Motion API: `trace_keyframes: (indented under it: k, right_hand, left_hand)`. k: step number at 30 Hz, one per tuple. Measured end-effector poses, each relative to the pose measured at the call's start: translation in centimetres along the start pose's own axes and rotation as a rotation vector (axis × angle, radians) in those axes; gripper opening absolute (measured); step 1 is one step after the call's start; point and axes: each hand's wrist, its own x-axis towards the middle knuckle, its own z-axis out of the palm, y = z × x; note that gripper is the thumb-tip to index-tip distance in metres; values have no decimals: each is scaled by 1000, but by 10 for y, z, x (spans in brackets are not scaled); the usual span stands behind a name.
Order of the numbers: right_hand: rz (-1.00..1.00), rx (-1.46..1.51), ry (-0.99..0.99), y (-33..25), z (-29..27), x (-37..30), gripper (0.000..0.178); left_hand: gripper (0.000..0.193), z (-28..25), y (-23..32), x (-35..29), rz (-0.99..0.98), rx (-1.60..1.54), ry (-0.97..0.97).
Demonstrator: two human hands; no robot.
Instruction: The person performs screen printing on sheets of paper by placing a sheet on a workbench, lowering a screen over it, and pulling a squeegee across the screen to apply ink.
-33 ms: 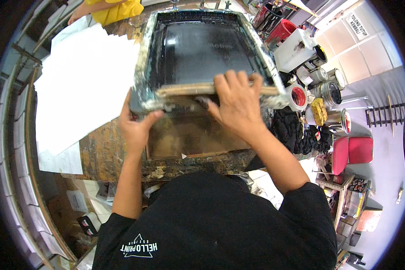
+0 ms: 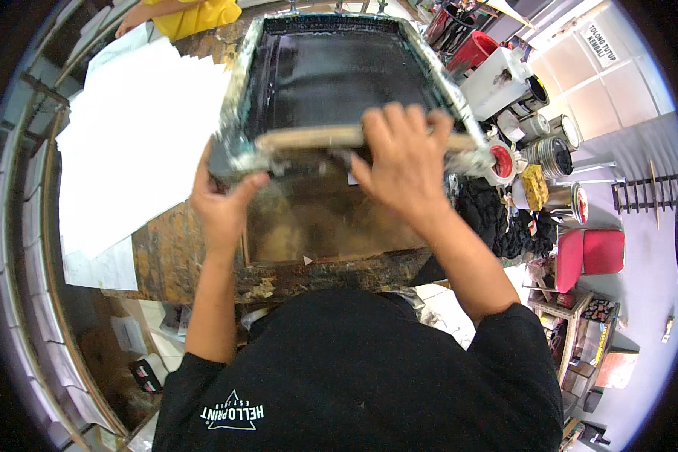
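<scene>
A screen-printing frame (image 2: 237,94) spattered with pale and dark ink lies in front of me, its mesh coated with dark wet ink. My left hand (image 2: 224,197) is closed on the frame's near left corner, thumb on the near side. With my right hand (image 2: 408,162) I grip a long wooden-handled squeegee (image 2: 309,138), which lies across the near end of the frame. Its lower part is blurred and partly hidden. The near edge of the frame appears raised over a brown board (image 2: 331,230) on the table.
Left of the frame is a large stack of white paper (image 2: 143,143). Ink tins, a white jug (image 2: 493,83), a yellow sponge (image 2: 535,187) and dark rags (image 2: 482,218) crowd the right side. A person in a yellow garment (image 2: 196,19) is at the far left.
The near end of the frame has risen slightly, with my left hand on its corner. The squeegee and my right hand have shifted a little up and away from me.
</scene>
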Motion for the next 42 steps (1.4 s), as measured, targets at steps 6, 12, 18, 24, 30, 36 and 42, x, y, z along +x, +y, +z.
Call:
trace_keyframes:
  k: [6, 12, 18, 24, 30, 36, 42]
  right_hand:
    - [-3, -33, 171, 31, -46, 105, 35]
    - [351, 32, -113, 14, -92, 183, 47]
    - [115, 72, 222, 40, -66, 174, 53]
    - [129, 106, 249, 42, -62, 179, 55]
    - [144, 118, 261, 32, -63, 181, 58]
    - [140, 123, 298, 34, -63, 182, 60]
    - [123, 145, 330, 31, -57, 185, 63]
  left_hand:
    - [91, 4, -26, 104, 380, -254, 136]
    - [49, 45, -130, 202, 51, 182, 65]
    - [37, 79, -138, 249, 170, 648, -207]
    - [30, 62, -144, 233, 329, 602, -312]
    - [35, 95, -198, 298, 400, 769, -372]
    - [44, 132, -245, 329, 486, 959, -348]
    - [36, 129, -252, 324, 520, 839, -294]
